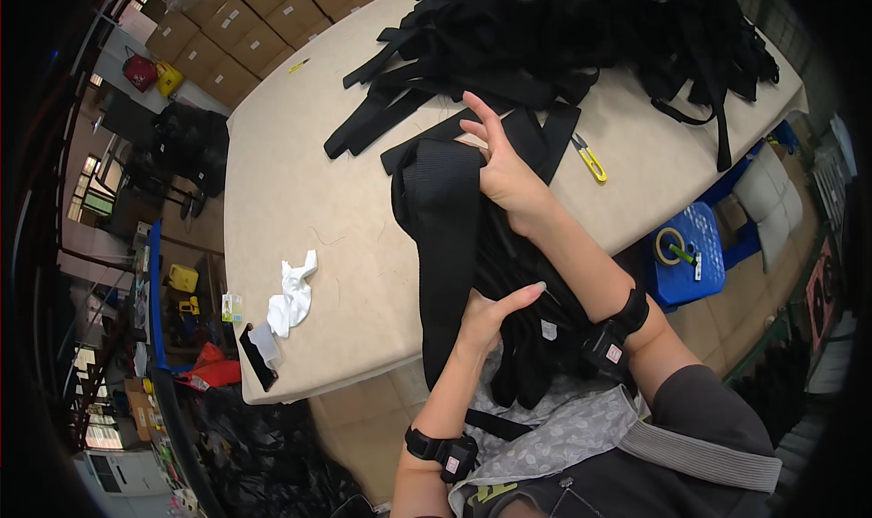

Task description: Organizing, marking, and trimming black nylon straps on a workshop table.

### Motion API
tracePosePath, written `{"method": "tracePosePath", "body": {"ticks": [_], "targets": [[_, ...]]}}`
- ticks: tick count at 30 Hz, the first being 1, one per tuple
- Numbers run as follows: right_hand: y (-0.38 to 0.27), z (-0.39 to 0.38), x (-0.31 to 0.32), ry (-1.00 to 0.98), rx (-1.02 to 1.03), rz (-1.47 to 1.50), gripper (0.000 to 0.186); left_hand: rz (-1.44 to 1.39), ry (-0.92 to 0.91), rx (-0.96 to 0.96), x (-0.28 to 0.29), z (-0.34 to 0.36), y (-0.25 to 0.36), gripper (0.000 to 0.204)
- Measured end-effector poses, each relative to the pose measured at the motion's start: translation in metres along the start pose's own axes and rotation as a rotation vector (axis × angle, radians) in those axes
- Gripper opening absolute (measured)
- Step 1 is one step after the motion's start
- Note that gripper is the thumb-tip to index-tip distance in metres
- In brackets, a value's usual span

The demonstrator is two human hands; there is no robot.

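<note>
Beige flat worktop (295, 177) spreads beyond the left hand (488, 318), seemingly gripping long black ribbed-fabric straps (448, 223) that the splay-fingered right hand (510, 175) apparently arranges, calling for steady support.

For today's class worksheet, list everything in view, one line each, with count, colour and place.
Table: one, cream, centre
Strap pile: one, black, far side of table
Held straps: several, black, at the hands
Snips: one, yellow and dark, right of the hands
Cloth: one, white, left on table
Strip: one, black, near-left table corner
Stool: one, blue, right of table
Tape roll: one, tan, on stool
Boxes: many, brown, upper left
Edge clutter: uncountable, mixed colours, around the room
Apron: one, grey patterned, on the person
Armbands: two, black, on forearms
Left hand: one, bare, at lower straps
Right hand: one, bare, at upper straps
</note>
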State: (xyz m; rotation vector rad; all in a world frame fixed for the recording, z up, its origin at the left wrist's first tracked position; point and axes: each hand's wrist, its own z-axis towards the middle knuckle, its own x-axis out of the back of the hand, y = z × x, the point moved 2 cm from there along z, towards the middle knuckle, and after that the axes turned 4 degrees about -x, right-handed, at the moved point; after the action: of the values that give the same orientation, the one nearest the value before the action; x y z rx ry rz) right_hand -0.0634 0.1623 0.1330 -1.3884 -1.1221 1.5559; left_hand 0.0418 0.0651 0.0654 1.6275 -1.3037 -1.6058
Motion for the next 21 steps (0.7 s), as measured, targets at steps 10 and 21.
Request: {"method": "tracePosePath", "body": {"ticks": [10,21], "targets": [[0.035,-0.087,0.046,-0.422,-0.093,-0.227,0.087,-0.208,0.123,-0.005,0.042,0.003,0.034,0.042],[0.038,-0.102,0.058,-0.593,-0.195,-0.422,0.077,-0.194,0.032,0.02,0.05,0.001,0.041,0.046]]}}
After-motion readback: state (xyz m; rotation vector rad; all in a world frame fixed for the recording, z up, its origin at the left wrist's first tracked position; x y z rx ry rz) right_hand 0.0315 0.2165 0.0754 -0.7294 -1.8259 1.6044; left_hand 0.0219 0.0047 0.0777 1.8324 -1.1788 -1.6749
